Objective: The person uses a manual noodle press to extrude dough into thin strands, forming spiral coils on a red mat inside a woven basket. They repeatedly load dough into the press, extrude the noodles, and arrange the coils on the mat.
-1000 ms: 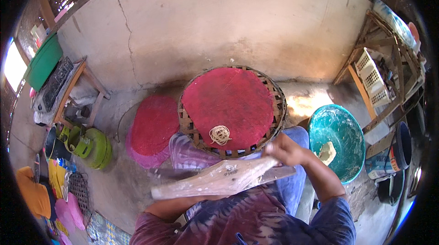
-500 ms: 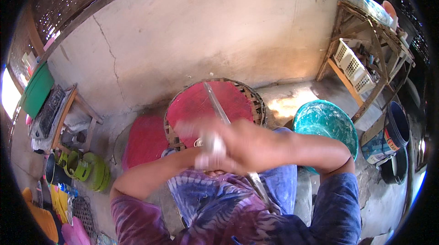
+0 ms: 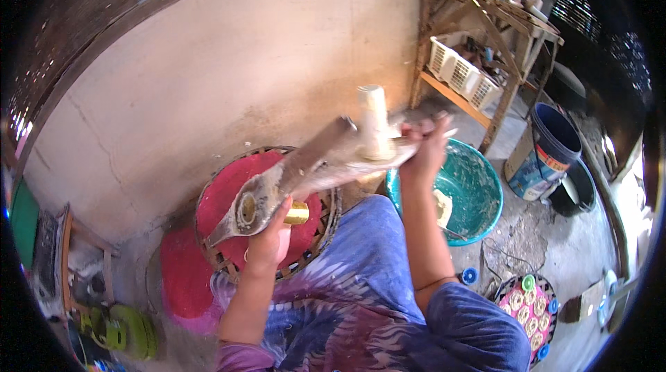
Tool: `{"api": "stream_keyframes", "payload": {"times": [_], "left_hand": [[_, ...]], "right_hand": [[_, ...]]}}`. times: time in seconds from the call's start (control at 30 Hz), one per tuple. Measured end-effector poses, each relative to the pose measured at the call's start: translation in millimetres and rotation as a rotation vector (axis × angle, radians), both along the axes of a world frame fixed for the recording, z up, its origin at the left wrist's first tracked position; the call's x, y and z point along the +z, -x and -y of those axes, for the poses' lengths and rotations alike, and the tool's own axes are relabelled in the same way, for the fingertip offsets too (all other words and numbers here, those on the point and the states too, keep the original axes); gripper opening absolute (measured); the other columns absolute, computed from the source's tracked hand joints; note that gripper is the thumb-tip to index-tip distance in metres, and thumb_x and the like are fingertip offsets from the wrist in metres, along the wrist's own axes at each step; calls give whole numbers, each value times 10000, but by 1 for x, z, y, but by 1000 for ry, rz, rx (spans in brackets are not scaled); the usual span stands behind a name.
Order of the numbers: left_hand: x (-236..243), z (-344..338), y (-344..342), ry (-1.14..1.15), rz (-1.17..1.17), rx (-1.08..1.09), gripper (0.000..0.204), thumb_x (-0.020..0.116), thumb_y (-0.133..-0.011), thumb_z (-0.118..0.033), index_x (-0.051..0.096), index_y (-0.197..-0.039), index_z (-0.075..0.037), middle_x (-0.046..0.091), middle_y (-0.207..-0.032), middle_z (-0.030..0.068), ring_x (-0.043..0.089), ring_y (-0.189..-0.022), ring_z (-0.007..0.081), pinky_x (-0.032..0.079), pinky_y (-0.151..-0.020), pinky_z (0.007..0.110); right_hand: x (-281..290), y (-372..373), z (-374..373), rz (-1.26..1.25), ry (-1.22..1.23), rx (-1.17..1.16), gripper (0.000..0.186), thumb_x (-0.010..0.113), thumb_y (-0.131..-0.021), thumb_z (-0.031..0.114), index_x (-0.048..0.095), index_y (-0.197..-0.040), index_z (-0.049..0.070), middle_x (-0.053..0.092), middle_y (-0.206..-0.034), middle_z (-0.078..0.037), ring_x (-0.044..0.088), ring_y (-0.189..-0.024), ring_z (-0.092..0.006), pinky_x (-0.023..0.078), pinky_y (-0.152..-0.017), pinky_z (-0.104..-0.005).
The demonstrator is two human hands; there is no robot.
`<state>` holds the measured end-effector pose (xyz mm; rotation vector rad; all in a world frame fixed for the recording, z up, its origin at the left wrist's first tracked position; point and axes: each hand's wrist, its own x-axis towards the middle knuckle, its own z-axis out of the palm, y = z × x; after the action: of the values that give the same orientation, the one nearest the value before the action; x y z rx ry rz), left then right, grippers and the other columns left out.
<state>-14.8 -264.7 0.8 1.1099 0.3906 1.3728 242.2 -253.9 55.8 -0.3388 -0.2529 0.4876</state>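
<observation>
Both hands hold a long two-armed dough press (image 3: 267,188), smeared with pale dough, tilted up toward the right. My left hand (image 3: 267,247) is closed round its lower left end, beside a round hole and a short brass-coloured cylinder (image 3: 297,213). A thick whitish peg (image 3: 374,122) stands upright from the other arm. Around that arm's right end, my right hand (image 3: 425,153) is closed, its fingers partly blurred. Below the right hand a teal basin (image 3: 479,195) holds a lump of pale dough (image 3: 442,207) and a thin utensil.
Under the press lies a woven basket (image 3: 331,223) with a red cover. Coiled dough pieces (image 3: 532,314) fill a round tray at lower right. A wooden rack (image 3: 454,94) carries a white crate (image 3: 461,70). Buckets (image 3: 541,153) stand to the right, a green gas cylinder (image 3: 128,330) lower left.
The view has swung right, bringing the dough tray into sight. My hands, crossed together over the press before, are now apart at its two ends, and the press is raised and tilted.
</observation>
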Motion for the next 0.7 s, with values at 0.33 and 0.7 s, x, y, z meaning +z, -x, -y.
{"api": "stream_keyframes", "payload": {"times": [0.33, 0.7], "left_hand": [[71, -72, 31, -263, -18, 493, 285, 605, -885, -136, 597, -1122, 22, 608, -1066, 67, 558, -972, 197, 415, -919, 362], [72, -109, 86, -1105, -1201, 864, 578, 738, -772, -153, 476, -1252, 32, 542, -1197, 157, 539, -1065, 282, 434, -933, 373]], "right_hand": [[-191, -102, 67, 1967, 1798, 173, 437, 627, -834, 476, 713, -998, 80, 686, -952, -108, 673, -888, -300, 521, -752, -427], [-168, -206, 87, 2323, 2018, 638, 230, 583, -790, 203, 732, -903, 69, 716, -961, -129, 702, -885, -269, 545, -728, -391]]}}
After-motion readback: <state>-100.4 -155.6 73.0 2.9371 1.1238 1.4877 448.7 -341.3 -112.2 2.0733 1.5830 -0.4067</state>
